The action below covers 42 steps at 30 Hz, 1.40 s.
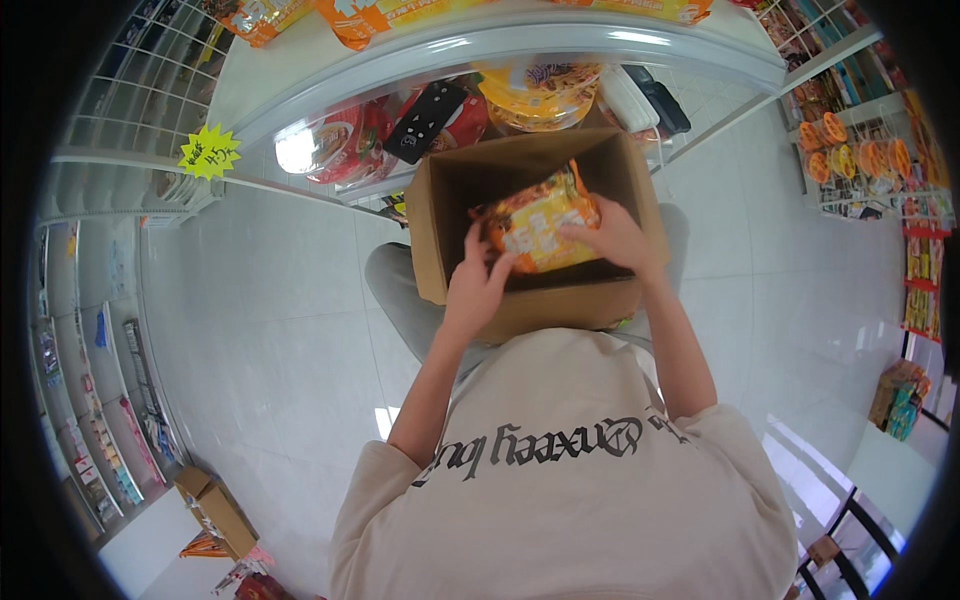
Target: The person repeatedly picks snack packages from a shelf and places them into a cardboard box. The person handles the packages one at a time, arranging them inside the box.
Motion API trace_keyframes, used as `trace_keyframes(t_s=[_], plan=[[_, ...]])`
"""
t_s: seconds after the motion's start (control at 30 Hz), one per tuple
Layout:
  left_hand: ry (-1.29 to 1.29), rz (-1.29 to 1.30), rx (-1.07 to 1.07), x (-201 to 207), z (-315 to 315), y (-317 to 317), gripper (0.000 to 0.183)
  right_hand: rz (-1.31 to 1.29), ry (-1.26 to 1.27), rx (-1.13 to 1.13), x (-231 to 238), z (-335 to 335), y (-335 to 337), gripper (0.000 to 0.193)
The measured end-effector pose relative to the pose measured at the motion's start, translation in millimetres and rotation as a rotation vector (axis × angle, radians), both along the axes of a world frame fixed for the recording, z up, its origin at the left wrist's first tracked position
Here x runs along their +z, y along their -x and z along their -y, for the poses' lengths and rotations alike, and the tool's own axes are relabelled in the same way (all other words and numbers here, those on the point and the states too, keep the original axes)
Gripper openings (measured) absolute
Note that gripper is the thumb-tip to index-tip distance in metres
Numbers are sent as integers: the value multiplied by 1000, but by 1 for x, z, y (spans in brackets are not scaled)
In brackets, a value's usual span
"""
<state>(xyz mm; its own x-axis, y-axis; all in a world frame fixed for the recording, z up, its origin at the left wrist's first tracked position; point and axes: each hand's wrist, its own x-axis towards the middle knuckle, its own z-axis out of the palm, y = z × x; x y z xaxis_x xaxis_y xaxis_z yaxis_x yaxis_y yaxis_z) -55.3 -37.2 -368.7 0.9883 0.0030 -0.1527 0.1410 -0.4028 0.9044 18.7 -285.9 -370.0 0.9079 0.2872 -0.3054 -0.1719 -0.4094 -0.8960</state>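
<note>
An orange and yellow packet of instant noodles [540, 228] is held between both hands, over the mouth of an open cardboard box [560, 305]. My left hand [477, 283] grips the packet's left end, thumb and fingers curled on it. At its right end, my right hand [617, 238] closes around the edge, thumb on the front. The packet is tilted, its right side higher. Dark shadow fills the box around it, so what lies at the bottom is hidden. The box sits between my knees.
Ahead, a white shelf [520, 45] carries more orange packets [375, 20]. Below it are yellow round tubs [540, 100], red packages [335, 140] and a black phone-like case [425, 122]. Shelving [90, 380] lines the left; goods hang on a rack [865, 150] at right. Another carton [215, 510] stands lower left.
</note>
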Motion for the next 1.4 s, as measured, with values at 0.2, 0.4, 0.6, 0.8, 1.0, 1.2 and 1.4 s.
trace_keyframes(t_s=[0.2,0.4,0.6,0.8,1.0,1.2,1.4], plan=[[-698,140,-402,-1,19,5,61,-107,672,186,-29,-22,-57,53],[-734,83,-433,1,22,3,50,-114,849,321,-141,-48,-76,44],[-691,10,-455,-5,21,7,57,-313,615,33,-206,-49,-67,46],[-687,26,-432,-7,21,10,52,-134,637,49,-236,-46,-70,39],[-679,33,-422,-7,19,11,42,81,688,84,-259,-42,-58,33],[-696,66,-398,-10,22,9,32,358,764,3,-278,-53,-43,30],[-690,20,-376,-6,21,11,27,407,759,-48,-244,-62,-38,33]])
